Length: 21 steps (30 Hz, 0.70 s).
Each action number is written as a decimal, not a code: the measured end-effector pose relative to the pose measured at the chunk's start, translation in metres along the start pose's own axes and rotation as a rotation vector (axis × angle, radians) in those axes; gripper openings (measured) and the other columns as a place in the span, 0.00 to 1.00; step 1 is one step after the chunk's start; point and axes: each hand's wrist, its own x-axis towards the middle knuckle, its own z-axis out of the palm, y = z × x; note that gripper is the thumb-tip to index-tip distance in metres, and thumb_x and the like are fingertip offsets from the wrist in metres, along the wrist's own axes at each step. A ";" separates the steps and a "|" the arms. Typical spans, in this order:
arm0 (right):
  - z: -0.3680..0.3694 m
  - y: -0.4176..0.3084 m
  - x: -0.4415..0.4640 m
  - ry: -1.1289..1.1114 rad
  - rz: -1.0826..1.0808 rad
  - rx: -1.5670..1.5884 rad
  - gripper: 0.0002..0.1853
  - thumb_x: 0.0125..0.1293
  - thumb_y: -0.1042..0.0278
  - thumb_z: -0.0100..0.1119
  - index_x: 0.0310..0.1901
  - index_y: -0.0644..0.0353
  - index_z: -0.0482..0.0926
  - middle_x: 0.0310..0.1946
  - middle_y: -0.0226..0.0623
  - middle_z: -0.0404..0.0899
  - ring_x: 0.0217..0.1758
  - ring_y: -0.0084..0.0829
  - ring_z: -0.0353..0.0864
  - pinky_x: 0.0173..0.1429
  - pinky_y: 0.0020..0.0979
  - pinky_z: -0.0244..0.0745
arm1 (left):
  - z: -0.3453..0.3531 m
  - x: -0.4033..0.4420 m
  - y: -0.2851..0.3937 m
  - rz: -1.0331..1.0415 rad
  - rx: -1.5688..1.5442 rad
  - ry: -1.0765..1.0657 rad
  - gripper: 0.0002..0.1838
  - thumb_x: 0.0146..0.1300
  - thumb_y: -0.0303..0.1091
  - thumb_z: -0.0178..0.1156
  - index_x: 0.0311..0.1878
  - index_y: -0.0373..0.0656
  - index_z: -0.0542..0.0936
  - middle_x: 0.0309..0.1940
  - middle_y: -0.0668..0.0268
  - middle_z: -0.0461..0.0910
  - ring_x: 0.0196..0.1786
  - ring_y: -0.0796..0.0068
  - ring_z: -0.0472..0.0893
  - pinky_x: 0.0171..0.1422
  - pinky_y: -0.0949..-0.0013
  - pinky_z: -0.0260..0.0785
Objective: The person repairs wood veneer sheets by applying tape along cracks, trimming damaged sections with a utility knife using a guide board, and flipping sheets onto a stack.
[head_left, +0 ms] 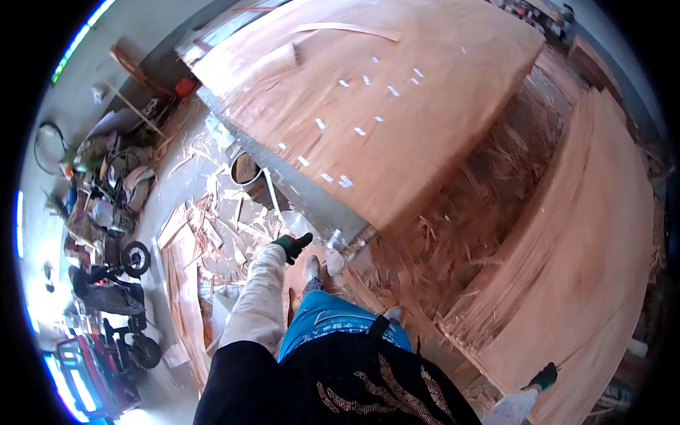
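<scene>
My left hand [294, 247], in a dark green and black glove, is held out in front of my body with fingers stretched forward and nothing visible in it. It is near the front corner of a table stacked with wood veneer sheets [439, 92]; small white tape pieces [360, 132] dot the top sheet. My right hand [544, 377], gloved too, is far out to the right, against a second stack of veneer sheets [595, 234]. Its fingers are too small and dark to show whether they grip the sheet.
Veneer scraps [460, 241] litter the floor around my feet and between the stacks. A bucket [245, 170] hangs or stands beside the table's left edge. Along the left wall are a parked motorbike [113, 290], a red vehicle [92, 375] and piled clutter [106, 184].
</scene>
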 end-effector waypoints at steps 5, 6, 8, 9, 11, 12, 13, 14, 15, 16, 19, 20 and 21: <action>0.045 -0.089 -0.069 -0.085 -0.014 0.434 0.15 0.66 0.64 0.49 0.45 0.65 0.80 0.39 0.35 0.80 0.37 0.30 0.77 0.47 0.32 0.74 | -0.153 0.053 -0.041 0.174 -0.284 0.028 0.28 0.59 0.61 0.58 0.52 0.47 0.77 0.44 0.62 0.82 0.42 0.66 0.84 0.42 0.64 0.72; 0.057 -0.099 -0.095 -0.153 0.041 0.582 0.17 0.67 0.62 0.48 0.47 0.66 0.80 0.40 0.34 0.80 0.36 0.28 0.76 0.46 0.30 0.72 | -0.180 0.076 -0.043 0.295 -0.305 0.142 0.23 0.60 0.54 0.60 0.49 0.46 0.79 0.44 0.59 0.82 0.41 0.63 0.84 0.40 0.68 0.74; 0.078 -0.124 -0.185 -0.248 0.081 0.641 0.20 0.70 0.59 0.44 0.49 0.65 0.80 0.40 0.32 0.79 0.37 0.25 0.73 0.47 0.28 0.69 | -0.241 0.109 -0.026 0.518 -0.041 0.502 0.27 0.57 0.53 0.61 0.50 0.39 0.79 0.42 0.56 0.83 0.43 0.57 0.83 0.47 0.63 0.73; 0.088 -0.162 -0.258 -0.278 0.059 0.558 0.20 0.72 0.57 0.42 0.49 0.63 0.80 0.39 0.32 0.79 0.38 0.25 0.72 0.48 0.28 0.67 | -0.265 0.125 -0.016 0.636 0.088 0.671 0.28 0.56 0.52 0.61 0.50 0.36 0.79 0.41 0.54 0.83 0.45 0.54 0.82 0.50 0.61 0.73; 0.117 -0.231 -0.384 -0.433 0.165 0.662 0.17 0.70 0.60 0.47 0.52 0.60 0.78 0.35 0.34 0.78 0.32 0.25 0.72 0.40 0.27 0.68 | -0.320 0.165 0.007 0.662 0.161 0.708 0.29 0.55 0.52 0.62 0.54 0.38 0.78 0.50 0.51 0.79 0.54 0.56 0.79 0.61 0.61 0.68; 0.130 -0.260 -0.431 -0.562 0.291 0.844 0.17 0.67 0.64 0.55 0.55 0.58 0.75 0.32 0.36 0.77 0.25 0.25 0.73 0.30 0.26 0.70 | -0.338 0.158 0.027 0.673 0.154 0.708 0.30 0.55 0.52 0.62 0.54 0.38 0.77 0.51 0.50 0.79 0.54 0.56 0.79 0.61 0.61 0.68; 0.122 -0.352 -0.488 -0.497 0.338 0.846 0.17 0.63 0.67 0.57 0.54 0.58 0.75 0.25 0.31 0.75 0.18 0.22 0.68 0.20 0.25 0.62 | -0.357 0.156 0.042 0.680 0.154 0.701 0.31 0.55 0.52 0.62 0.55 0.37 0.76 0.52 0.50 0.78 0.54 0.56 0.78 0.62 0.62 0.67; 0.119 -0.385 -0.505 -0.522 0.360 0.840 0.17 0.63 0.69 0.54 0.54 0.60 0.76 0.25 0.29 0.74 0.20 0.21 0.69 0.24 0.22 0.62 | -0.381 0.159 0.056 0.692 0.206 0.701 0.32 0.55 0.51 0.61 0.57 0.37 0.74 0.56 0.49 0.76 0.56 0.55 0.77 0.63 0.61 0.67; 0.118 -0.410 -0.519 -0.544 0.380 0.840 0.18 0.64 0.71 0.50 0.55 0.62 0.77 0.24 0.27 0.73 0.23 0.20 0.69 0.27 0.18 0.63 | -0.398 0.169 0.070 0.735 0.211 0.714 0.33 0.55 0.52 0.61 0.58 0.37 0.73 0.57 0.49 0.74 0.57 0.55 0.77 0.63 0.61 0.66; 0.120 -0.444 -0.530 -0.499 0.337 0.815 0.16 0.63 0.70 0.53 0.51 0.61 0.79 0.22 0.23 0.70 0.21 0.18 0.67 0.25 0.20 0.59 | -0.411 0.183 0.082 0.777 0.209 0.730 0.34 0.55 0.52 0.61 0.59 0.37 0.72 0.58 0.49 0.73 0.58 0.55 0.76 0.64 0.61 0.66; 0.133 -0.505 -0.557 -0.453 0.149 0.727 0.09 0.62 0.69 0.58 0.43 0.59 0.83 0.17 0.17 0.63 0.18 0.14 0.61 0.21 0.23 0.54 | -0.434 0.196 0.105 0.851 0.244 0.773 0.39 0.54 0.53 0.61 0.64 0.38 0.67 0.63 0.46 0.67 0.65 0.53 0.68 0.68 0.60 0.61; 0.149 -0.504 -0.566 -0.481 0.051 0.704 0.09 0.62 0.69 0.58 0.42 0.59 0.83 0.17 0.17 0.63 0.19 0.14 0.61 0.22 0.22 0.54 | -0.436 0.197 0.107 0.866 0.271 0.800 0.39 0.54 0.53 0.60 0.65 0.38 0.67 0.64 0.46 0.66 0.66 0.52 0.67 0.69 0.60 0.60; 0.163 -0.502 -0.577 -0.514 -0.043 0.675 0.08 0.63 0.69 0.58 0.41 0.60 0.84 0.17 0.17 0.63 0.19 0.14 0.61 0.23 0.22 0.54 | -0.434 0.194 0.103 0.874 0.301 0.826 0.40 0.53 0.53 0.60 0.65 0.39 0.66 0.65 0.45 0.64 0.68 0.51 0.65 0.70 0.60 0.59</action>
